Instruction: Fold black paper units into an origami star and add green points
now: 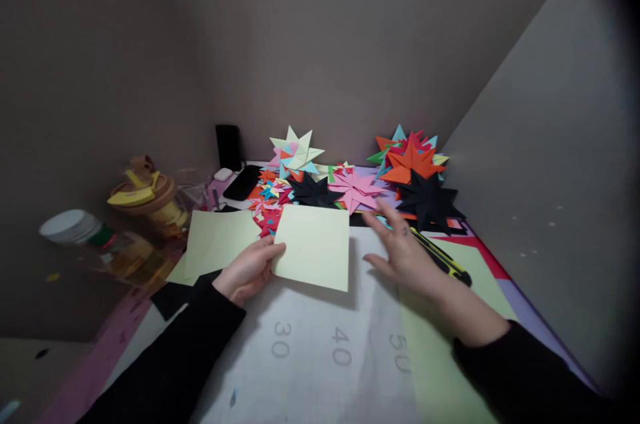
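My left hand (249,269) pinches the near left corner of a pale yellow paper square (315,245), holding it slightly lifted over a white sheet marked 30, 40, 50 (320,351). My right hand (403,252) hovers to the right of that square, fingers spread and holding nothing. Just right of it lies a black and yellow utility knife (443,257). A second pale yellow sheet (217,241) lies to the left of the held square.
Folded paper stars fill the back of the table: pale yellow (296,149), black (313,191), pink (356,189), orange (411,163), another black (430,201). A black phone (243,182) lies at back left. Jars and a stack of plates (70,225) stand left. Walls close in behind and right.
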### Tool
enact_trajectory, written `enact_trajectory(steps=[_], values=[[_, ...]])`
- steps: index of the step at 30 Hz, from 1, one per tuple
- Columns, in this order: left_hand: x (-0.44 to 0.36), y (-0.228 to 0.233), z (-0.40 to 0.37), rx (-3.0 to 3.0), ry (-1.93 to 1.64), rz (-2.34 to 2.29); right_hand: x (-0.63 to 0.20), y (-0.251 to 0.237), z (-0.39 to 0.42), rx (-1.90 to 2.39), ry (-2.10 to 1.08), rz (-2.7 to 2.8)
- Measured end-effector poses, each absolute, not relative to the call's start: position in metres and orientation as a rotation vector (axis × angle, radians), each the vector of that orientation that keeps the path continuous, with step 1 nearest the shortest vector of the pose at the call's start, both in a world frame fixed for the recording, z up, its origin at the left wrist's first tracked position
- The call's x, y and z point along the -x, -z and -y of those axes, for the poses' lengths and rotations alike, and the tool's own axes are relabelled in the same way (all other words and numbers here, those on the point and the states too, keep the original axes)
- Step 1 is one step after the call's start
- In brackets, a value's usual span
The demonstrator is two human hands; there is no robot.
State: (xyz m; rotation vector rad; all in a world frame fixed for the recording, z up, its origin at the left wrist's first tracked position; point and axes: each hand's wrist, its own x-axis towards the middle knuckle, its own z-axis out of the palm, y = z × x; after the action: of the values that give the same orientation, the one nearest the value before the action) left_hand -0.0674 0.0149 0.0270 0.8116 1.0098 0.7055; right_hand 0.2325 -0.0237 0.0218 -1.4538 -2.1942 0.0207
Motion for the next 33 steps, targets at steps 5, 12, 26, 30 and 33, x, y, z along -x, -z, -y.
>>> enact_trajectory(steps=[5, 12, 26, 30, 33], values=[[0.063, -0.02, 0.0, -0.609, -0.585, -0.845, -0.192, 0.0, 0.039, 0.986, -0.047, 2.42], [0.064, -0.017, -0.007, -0.503, -0.587, -0.749, -0.192, 0.009, 0.039, 0.627, -0.381, 2.465], [0.056, -0.014, 0.006, -0.809, -0.549, -0.87, -0.189, 0.021, 0.025, 1.023, -1.416, 1.09], [0.05, -0.014, 0.008, -0.791, -0.673, -0.807, -0.184, 0.028, 0.026, 1.134, -1.407, 0.839], [0.045, -0.011, 0.011, -0.83, -0.908, -0.776, -0.183, 0.028, 0.026, 1.233, -1.26, 0.819]])
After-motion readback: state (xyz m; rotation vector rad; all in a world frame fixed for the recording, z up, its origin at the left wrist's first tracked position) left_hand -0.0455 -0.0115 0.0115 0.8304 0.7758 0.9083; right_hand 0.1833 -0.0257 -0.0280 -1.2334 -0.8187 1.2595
